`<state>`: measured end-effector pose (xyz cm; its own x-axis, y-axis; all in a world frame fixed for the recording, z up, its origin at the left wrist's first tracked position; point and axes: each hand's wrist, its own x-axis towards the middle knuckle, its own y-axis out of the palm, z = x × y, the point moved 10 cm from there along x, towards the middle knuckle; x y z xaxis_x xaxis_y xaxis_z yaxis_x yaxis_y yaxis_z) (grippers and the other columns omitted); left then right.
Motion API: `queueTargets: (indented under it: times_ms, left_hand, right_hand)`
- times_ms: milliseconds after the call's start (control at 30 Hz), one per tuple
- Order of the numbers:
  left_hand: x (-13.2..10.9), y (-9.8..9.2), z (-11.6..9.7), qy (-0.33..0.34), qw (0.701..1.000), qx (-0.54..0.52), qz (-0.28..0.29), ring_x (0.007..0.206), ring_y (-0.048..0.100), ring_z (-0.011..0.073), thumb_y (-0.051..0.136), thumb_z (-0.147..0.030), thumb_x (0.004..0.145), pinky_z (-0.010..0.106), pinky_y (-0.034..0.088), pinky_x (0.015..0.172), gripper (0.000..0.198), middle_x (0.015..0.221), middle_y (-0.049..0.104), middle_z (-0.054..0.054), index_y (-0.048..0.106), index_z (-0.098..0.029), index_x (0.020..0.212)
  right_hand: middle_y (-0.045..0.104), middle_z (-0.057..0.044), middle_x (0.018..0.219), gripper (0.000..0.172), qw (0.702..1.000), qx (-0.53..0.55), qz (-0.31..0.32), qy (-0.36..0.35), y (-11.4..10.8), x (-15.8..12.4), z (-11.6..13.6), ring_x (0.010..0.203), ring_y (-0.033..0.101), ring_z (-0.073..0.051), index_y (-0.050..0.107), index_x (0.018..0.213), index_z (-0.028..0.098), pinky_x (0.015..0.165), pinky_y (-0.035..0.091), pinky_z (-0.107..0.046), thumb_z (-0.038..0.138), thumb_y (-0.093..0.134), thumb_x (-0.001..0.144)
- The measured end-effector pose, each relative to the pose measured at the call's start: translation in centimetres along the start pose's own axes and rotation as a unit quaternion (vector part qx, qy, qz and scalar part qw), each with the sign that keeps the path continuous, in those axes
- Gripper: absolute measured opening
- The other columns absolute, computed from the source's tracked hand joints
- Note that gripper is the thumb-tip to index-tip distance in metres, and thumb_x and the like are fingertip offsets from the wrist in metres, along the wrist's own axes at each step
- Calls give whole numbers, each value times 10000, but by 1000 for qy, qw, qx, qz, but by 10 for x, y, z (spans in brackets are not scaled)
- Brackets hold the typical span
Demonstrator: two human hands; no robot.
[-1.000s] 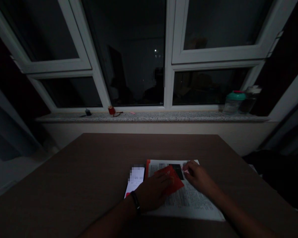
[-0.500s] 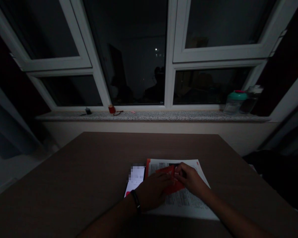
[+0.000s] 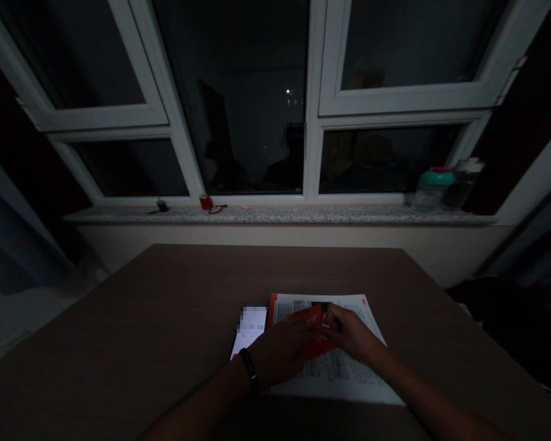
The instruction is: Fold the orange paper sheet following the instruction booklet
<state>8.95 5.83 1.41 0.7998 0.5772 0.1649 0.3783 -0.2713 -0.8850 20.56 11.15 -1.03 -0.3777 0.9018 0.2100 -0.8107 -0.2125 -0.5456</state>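
A flat red piece, seemingly paper or a packet (image 3: 319, 348), lies on a printed sheet or booklet (image 3: 344, 392) with an orange-red left edge. My left hand (image 3: 287, 349), a black band at its wrist, rests flat across the red piece with its fingers stretched out. From the right, my right hand (image 3: 351, 331) pinches at the upper right part of the red piece, thumb and fingers together. Its fingertips partly hide what they grip. A lit phone (image 3: 250, 334) lies just left of the sheet, its lower part behind my left hand and wrist.
The brown table (image 3: 193, 288) reaches toward a wall below a speckled windowsill (image 3: 275, 214). On the sill stand a small dark bottle (image 3: 162, 206), a red jar (image 3: 206, 202) with a cord beside it, and a clear jug with a teal lid (image 3: 434, 187). The room is dim.
My right hand's fingers have shifted slightly and curl closer over the edge of the red piece. My left hand stays in nearly the same place.
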Motion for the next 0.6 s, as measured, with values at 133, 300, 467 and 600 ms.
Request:
queueTargets:
  times_ms: [133,300,467,600]
  left_hand:
    - [0,-4,-6,10,1000,-5,-4,1352,453,257,554,-149,838,444,305,1158,566,1435,525,79,459,-232,1390]
    - [0,-5,-8,17,1000,8,-1,1339,459,257,578,-141,825,415,336,1142,560,1429,524,85,486,-218,1372]
    - [1,-4,-6,14,1000,11,0,1342,455,270,581,-145,813,441,350,1132,579,1448,509,70,486,-240,1376]
    - [1,-3,-5,9,1000,10,2,1358,444,266,571,-149,821,447,315,1155,565,1451,509,95,485,-208,1376]
  right_hand:
    - [491,47,661,238,1000,12,8,4,3,-1,-6,613,442,-126,434,716,216,553,316,-222,228,651,814]
    - [502,39,713,252,996,20,76,-34,9,-8,8,632,453,-121,450,696,208,560,327,-216,230,684,787]
    - [484,46,686,248,998,2,56,-22,5,-4,7,616,440,-121,430,699,214,545,317,-215,234,659,794]
    - [441,63,621,261,1000,-25,-6,6,-2,1,-8,579,405,-118,401,698,220,532,286,-219,250,632,816]
